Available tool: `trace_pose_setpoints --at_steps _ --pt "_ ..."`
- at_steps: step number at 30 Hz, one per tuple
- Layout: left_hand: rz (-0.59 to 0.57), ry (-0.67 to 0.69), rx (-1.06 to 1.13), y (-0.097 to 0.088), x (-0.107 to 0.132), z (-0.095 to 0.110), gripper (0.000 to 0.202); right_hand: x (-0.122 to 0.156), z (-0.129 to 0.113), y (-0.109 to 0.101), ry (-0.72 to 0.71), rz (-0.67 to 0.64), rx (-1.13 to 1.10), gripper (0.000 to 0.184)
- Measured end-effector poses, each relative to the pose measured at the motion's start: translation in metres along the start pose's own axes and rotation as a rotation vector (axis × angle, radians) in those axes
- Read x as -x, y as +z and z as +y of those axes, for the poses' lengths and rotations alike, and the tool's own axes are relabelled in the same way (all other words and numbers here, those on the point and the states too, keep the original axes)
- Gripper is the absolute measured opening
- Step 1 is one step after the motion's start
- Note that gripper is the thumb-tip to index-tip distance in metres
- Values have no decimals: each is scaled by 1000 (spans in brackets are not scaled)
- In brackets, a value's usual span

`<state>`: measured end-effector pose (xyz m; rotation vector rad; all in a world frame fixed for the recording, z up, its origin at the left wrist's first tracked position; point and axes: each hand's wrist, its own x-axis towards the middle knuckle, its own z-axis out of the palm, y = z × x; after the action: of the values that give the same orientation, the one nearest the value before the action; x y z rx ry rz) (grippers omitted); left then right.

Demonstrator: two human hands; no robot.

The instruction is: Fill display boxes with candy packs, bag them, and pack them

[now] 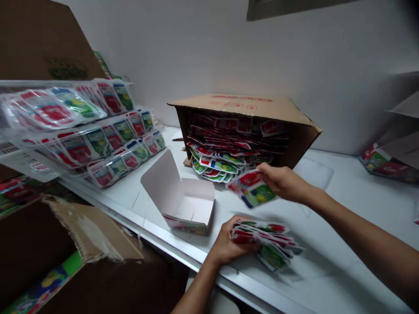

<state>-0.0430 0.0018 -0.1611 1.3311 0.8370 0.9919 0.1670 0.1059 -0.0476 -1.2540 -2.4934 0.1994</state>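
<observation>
My left hand (229,244) is closed around a thick stack of sachets (271,244) with red and green prints, low over the front of the table. Farther back, my right hand (278,179) grips a flat red-and-green packet (253,189), slightly blurred, in front of a large cardboard box (238,104). That box lies with its opening towards me, and many similar sachets (222,159) are piled inside it. Left of my hands stands a small white carton (196,194) with its lid raised and nothing visible inside.
Rows of sachets in clear plastic (111,139) hang along a rack at the left. An open brown carton (94,235) sits below the table edge at lower left. The white table (347,205) runs to the right, where a printed box (389,161) stands by the wall.
</observation>
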Motion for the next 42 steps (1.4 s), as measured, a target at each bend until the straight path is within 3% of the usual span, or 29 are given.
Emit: trace_pose_setpoints --at_steps 3,5,7,10,11,13,15,18,20,22,26,36,39,42 --pt "35 136 -127 -1 -2 -2 53 13 -20 -7 -88 -354 97 16" --pt "69 151 -174 -1 -3 -5 53 16 -32 -5 -153 -476 26 18" --pt "100 116 -107 0 -3 -8 69 18 -40 0 -195 -499 -113 19" --pt "99 52 61 2 -1 -11 108 19 -43 9 -228 -494 -312 26" --pt "81 35 72 1 -1 -11 110 19 -42 13 -228 -513 -381 31" --pt "54 36 -9 0 -2 -10 89 15 -34 21 -192 -557 -498 42" --pt "61 109 -139 -2 -4 -10 63 4 -19 28 -74 -452 -413 47" --pt "77 217 -224 -4 -5 -10 58 -27 13 40 163 -85 -26 32" --pt "51 166 -167 -4 -4 -10 59 -51 31 47 273 79 132 28" --pt "23 63 -77 -3 -1 -9 58 -73 44 54 317 158 195 31" --pt "16 -5 14 0 1 -7 56 -94 51 64 305 224 265 31" --pt "10 -13 79 1 0 -9 54 -97 49 62 226 255 232 25" --pt "12 -23 80 1 2 -9 56 -75 53 63 226 279 145 22" --pt "-4 -19 71 1 2 -8 56 -30 57 69 238 280 37 19"
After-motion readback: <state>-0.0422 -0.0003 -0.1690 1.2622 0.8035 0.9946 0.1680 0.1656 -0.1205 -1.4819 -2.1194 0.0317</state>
